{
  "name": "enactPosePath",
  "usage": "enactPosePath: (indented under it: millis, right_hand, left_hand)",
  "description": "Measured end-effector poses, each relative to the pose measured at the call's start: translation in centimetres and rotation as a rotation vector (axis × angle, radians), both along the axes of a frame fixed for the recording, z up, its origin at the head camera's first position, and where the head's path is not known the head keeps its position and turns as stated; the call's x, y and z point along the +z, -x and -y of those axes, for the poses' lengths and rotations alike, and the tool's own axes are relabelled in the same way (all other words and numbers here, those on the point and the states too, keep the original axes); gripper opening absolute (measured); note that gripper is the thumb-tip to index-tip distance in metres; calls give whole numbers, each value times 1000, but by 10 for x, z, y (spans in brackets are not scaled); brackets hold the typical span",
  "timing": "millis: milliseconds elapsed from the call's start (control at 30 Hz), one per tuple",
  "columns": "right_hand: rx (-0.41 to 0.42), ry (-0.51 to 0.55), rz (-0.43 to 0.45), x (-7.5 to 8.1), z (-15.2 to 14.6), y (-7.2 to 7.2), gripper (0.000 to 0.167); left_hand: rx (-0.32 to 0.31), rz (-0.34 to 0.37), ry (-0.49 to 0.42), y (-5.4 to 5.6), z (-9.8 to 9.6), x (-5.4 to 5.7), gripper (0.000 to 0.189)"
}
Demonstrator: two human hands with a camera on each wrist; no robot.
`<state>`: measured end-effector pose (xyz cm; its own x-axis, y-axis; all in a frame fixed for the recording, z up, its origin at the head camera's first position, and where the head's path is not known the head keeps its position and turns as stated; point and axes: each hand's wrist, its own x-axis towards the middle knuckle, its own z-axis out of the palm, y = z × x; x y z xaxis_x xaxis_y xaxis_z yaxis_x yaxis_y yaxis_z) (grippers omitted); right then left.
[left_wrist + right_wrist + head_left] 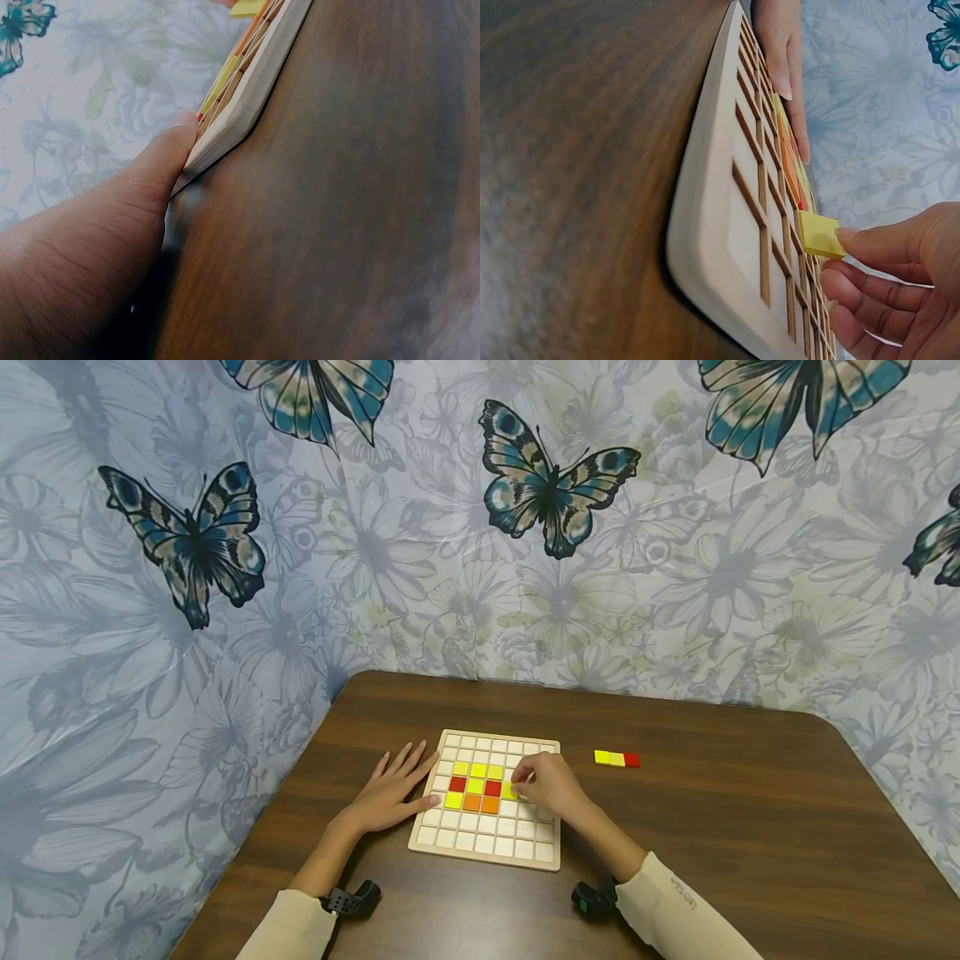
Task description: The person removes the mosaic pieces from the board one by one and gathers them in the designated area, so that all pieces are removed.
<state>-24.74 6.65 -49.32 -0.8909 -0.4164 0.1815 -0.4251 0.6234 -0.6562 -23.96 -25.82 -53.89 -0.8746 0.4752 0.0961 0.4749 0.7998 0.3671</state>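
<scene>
My right hand (550, 783) pinches a yellow square tile (821, 234) between thumb and fingers, at the surface of a wooden grid board (487, 860). The tile stands at a slant in the right wrist view, just right of the tiles set in the board. Several of those are yellow; others are red, like the red tile (492, 788), or orange, like the orange tile (490, 804). With fingers spread, my left hand (386, 797) lies at the board's left edge, its thumb touching the rim. Whether the held tile touches its square I cannot tell.
Two yellow tiles (609, 758) and a red tile (632, 760) lie in a row on the brown table (750, 827), right of the board. Black bands (352, 900) circle both wrists. A butterfly-patterned wall covering (420, 568) hangs behind the table's far edge.
</scene>
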Motion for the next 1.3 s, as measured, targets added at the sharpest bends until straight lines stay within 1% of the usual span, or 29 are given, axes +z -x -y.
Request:
enactPosePath:
  millis: [233,367,500,700,967,1100,1300]
  right_hand:
    - [22,32,-1,-1,0,-1,12]
    - [19,62,1,-1,-2,-3,9]
    - [-5,88,9,0,-7,-4,8]
    - [-27,111,39,12,-19,-7,7]
    - [-102,136,71,25,-38,-9,7]
    - [-121,141,59,31,-48,-10,7]
    - [-116,168,32,40,-64,-10,7]
  left_hand:
    - [5,10,3,-1,0,1,84]
    - [7,13,7,-1,-1,2,84]
    - [5,14,8,-2,-2,3,84]
    - [4,8,-2,-2,-1,3,83]
    - [-8,-6,-8,-2,-1,1,83]
    - [0,4,-6,-2,-1,1,83]
    - [3,2,-7,-1,-2,2,83]
